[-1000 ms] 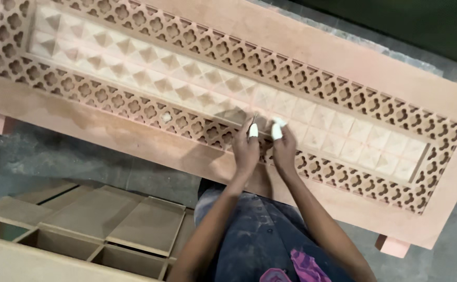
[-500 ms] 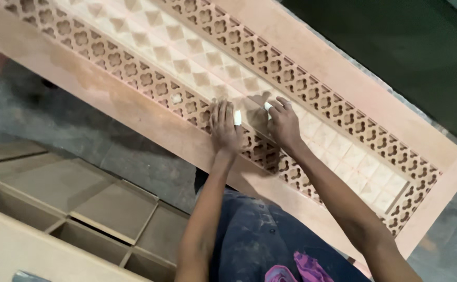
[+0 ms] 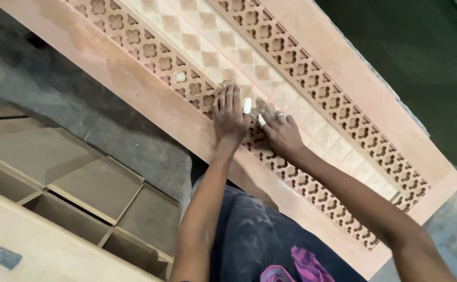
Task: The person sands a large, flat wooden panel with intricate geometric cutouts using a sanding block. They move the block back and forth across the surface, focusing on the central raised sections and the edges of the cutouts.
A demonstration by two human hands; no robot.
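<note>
Left hand (image 3: 229, 116), right hand (image 3: 280, 133) — flat on carved panel (image 3: 134, 89).

The carved wooden panel (image 3: 150, 99) lies flat and slants across the view, so nothing rises from its face to block a hand sliding along it. Both the left hand (image 3: 229, 116) and the right hand (image 3: 283, 134) rest close together on the panel's fretwork band, leaving only a narrow gap between them. The panel's plain near border is bare on either side of the forearms. Below the panel, a strip of grey floor (image 3: 129, 141) lies open. Further below the panel, the compartmented wooden frame (image 3: 90, 190) closes off that side.
</note>
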